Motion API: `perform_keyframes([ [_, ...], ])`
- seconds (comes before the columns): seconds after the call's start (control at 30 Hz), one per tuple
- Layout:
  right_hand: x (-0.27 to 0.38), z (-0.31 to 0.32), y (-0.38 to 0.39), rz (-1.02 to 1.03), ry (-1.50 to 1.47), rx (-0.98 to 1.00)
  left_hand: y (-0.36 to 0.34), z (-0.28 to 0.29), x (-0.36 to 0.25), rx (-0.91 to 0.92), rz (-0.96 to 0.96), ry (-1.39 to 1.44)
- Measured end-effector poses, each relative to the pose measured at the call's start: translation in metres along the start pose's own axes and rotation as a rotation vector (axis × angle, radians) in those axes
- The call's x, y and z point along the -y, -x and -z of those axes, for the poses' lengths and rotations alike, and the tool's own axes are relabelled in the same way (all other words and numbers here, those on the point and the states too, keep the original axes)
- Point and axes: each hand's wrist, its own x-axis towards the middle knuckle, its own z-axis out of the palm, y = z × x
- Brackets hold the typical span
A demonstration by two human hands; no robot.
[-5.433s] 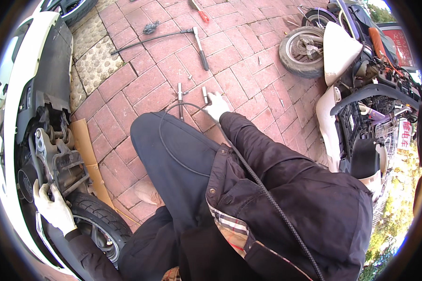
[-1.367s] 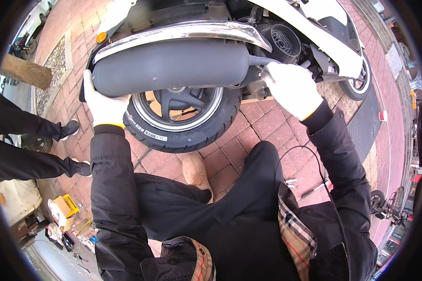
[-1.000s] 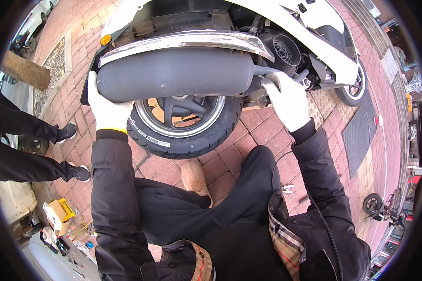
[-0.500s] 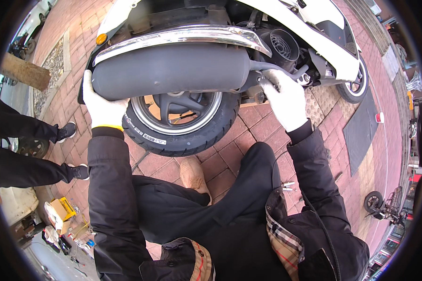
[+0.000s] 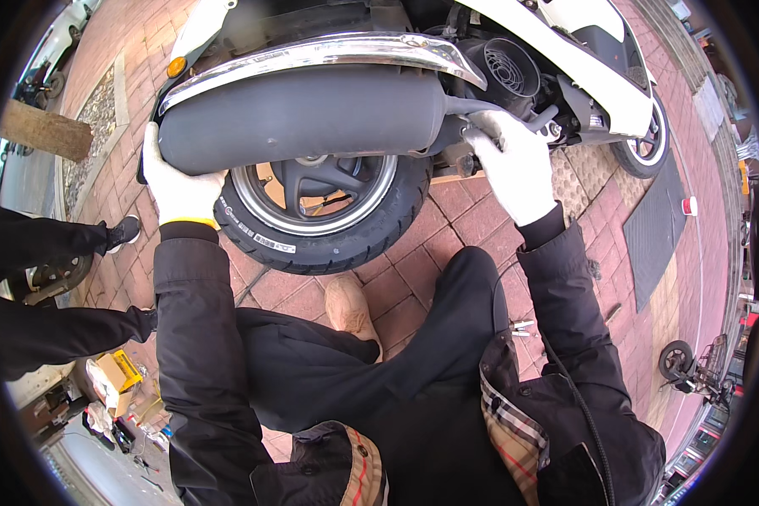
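Holding the muffler (image 5: 304,118) between them, the left hand (image 5: 177,181) cups its rear end while the right hand (image 5: 514,164) grips the front pipe; keeping it level above the wheel (image 5: 320,211) seems wise.

The muffler (image 5: 304,118) is matt dark grey metal, smooth and dull, capped by a bright chrome guard (image 5: 329,52) with a mirror shine. Both hands wear white knit cloth gloves, the left hand (image 5: 177,181) with a yellow cuff edge, the right hand (image 5: 514,164) plain. The tyre (image 5: 346,244) is matt black rubber with fine tread; its wheel (image 5: 312,181) is dark painted metal with a polished silver rim. The scooter body (image 5: 599,59) is glossy white plastic. The fan cover (image 5: 506,67) is matt black ribbed plastic. The floor (image 5: 455,211) is rough red brick. The jacket (image 5: 194,337) is matt black cloth with a checked woven lining. The shoe (image 5: 350,304) looks like tan suede.
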Motion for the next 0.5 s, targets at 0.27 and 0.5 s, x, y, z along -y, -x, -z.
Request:
perform_keyframes([
  [0.27, 0.0037, 0.0061, 0.0017, -0.068, 0.028, 0.018, 0.0024, -0.0027, 0.0005, -0.003, -0.005, 0.003],
  [0.5, -0.0003, 0.0045, 0.0004, -0.031, 0.080, 0.023, 0.0007, 0.0010, -0.0001, 0.045, 0.005, 0.010],
])
